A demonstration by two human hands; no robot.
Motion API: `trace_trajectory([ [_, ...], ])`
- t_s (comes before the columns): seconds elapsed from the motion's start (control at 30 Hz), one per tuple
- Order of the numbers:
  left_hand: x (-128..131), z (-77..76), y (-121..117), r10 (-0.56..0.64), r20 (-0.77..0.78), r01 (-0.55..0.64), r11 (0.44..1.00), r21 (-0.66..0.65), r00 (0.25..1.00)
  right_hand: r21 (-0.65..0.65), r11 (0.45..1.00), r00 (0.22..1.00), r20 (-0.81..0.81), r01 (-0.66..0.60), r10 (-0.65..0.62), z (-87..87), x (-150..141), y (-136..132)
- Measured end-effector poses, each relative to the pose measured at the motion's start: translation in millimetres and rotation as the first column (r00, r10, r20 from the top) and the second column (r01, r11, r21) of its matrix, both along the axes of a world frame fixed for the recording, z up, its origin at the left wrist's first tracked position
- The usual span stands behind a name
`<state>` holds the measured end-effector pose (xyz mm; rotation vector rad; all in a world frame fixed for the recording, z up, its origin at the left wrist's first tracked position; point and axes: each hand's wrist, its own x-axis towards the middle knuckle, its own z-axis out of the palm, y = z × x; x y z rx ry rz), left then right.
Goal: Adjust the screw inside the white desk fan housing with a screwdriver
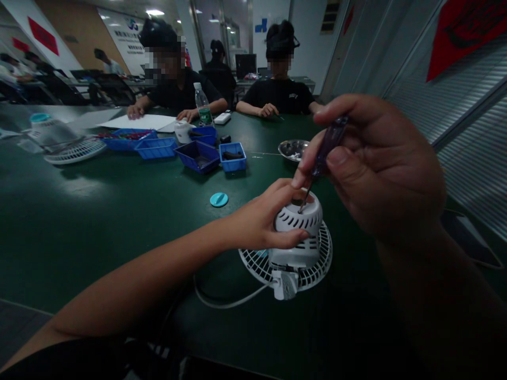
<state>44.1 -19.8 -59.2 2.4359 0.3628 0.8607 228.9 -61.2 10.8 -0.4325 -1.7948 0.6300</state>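
A small white fan [295, 256] lies grille-down on the green table, its slotted motor housing facing up. My left hand [269, 216] wraps around the housing from the left, thumb in front and fingers behind. Above it, my right hand [380, 163] grips a screwdriver [331, 141] by its purplish see-through handle. The screwdriver slants down, and its tip meets a hole in the top of the housing. Whether a screw sits in that hole I cannot tell. A white cord [233, 305] runs from the fan's base off to the left. Left of the fan lies a turquoise knob [219, 199].
Several blue bins [198, 155] stand across the table, near a bottle [203, 105]. A metal bowl [291, 150] with small white parts is behind the fan. Another fan [75, 150] lies far left. Two people sit opposite; a dark flat object [469, 237] is at right.
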Motion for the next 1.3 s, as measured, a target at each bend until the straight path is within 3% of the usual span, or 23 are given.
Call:
trace_trajectory([
  [0.07, -0.4, -1.0, -0.2, -0.005, 0.0, 0.005, 1.0, -0.009, 1.0, 0.015, 1.0, 1.0, 0.013, 0.027, -0.027, 1.5, -1.1, -1.4],
  [0.23, 0.6, -2.8, 0.3, -0.014, 0.023, 0.014, 1.0, -0.001, 1.0, 0.113, 0.945, 0.95, 0.032, 0.306, -0.312, 2.9, -2.8, -3.6],
  [0.3, 1.1, -3.0, 0.5, -0.018, 0.033, 0.018, 1.0, 0.006, 0.999, 0.148, 0.923, 0.931, 0.041, 0.354, -0.363, 2.3, -3.0, -3.1],
  [0.7, 0.5, -2.9, -0.6, -0.035, 0.053, 0.033, 0.998, 0.048, 0.998, 0.316, 0.862, 0.894, 0.079, 0.397, -0.44, -3.7, -0.9, -0.7],
  [0.77, 0.1, -2.6, -0.5, -0.029, 0.045, 0.027, 0.999, 0.048, 0.999, 0.299, 0.882, 0.91, 0.086, 0.364, -0.405, -3.4, 1.0, 0.0],
  [0.9, -0.4, -2.5, -0.3, -0.019, 0.037, 0.017, 0.999, 0.048, 0.999, 0.196, 0.965, 0.977, 0.087, 0.176, -0.196, 0.7, 2.6, 0.2],
  [1.0, 0.0, -3.3, -0.2, -0.014, 0.041, 0.012, 0.999, 0.052, 0.999, 0.162, 0.977, 0.981, 0.113, 0.137, -0.156, 4.4, 2.6, -2.2],
  [1.1, 0.4, -4.7, 0.3, -0.01, 0.034, 0.009, 0.999, 0.04, 0.999, 0.172, 0.962, 0.965, 0.122, 0.211, -0.233, 6.4, 1.9, -5.5],
  [1.3, -0.2, -6.1, 0.6, -0.022, 0.047, 0.021, 1.0, 0.021, 0.999, 0.253, 0.871, 0.886, 0.091, 0.422, -0.455, 4.6, -1.8, -7.1],
])
